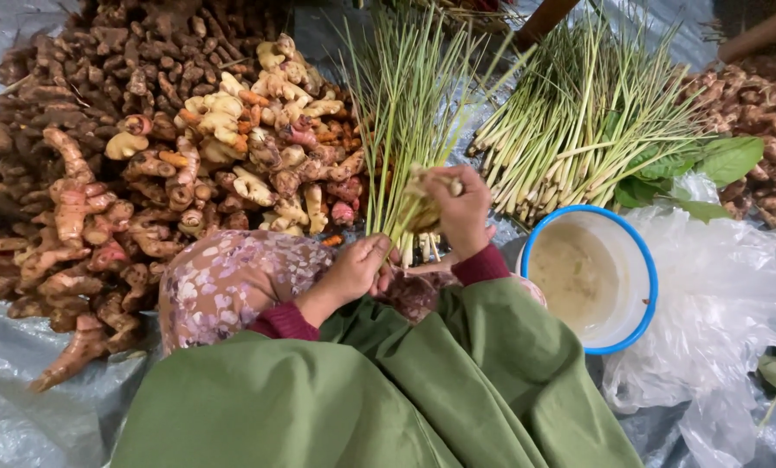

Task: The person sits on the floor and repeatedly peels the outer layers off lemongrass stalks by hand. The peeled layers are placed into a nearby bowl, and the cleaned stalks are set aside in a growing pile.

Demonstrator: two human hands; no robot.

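Both hands point(409, 243) grip a lemongrass bundle point(405, 113) beside heaped roots point(171, 147)

I can't see the lower ends of the lemongrass bundle point(405, 130); my right hand point(459, 208) and left hand point(357, 267) cover them. Left of that bundle, the root pile point(145, 156) runs off frame.

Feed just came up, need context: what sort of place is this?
Likely a market stall or produce-sorting spot on the ground: heaps of rhizomes, lemongrass laid on plastic sheeting, both hands bundling stalks.
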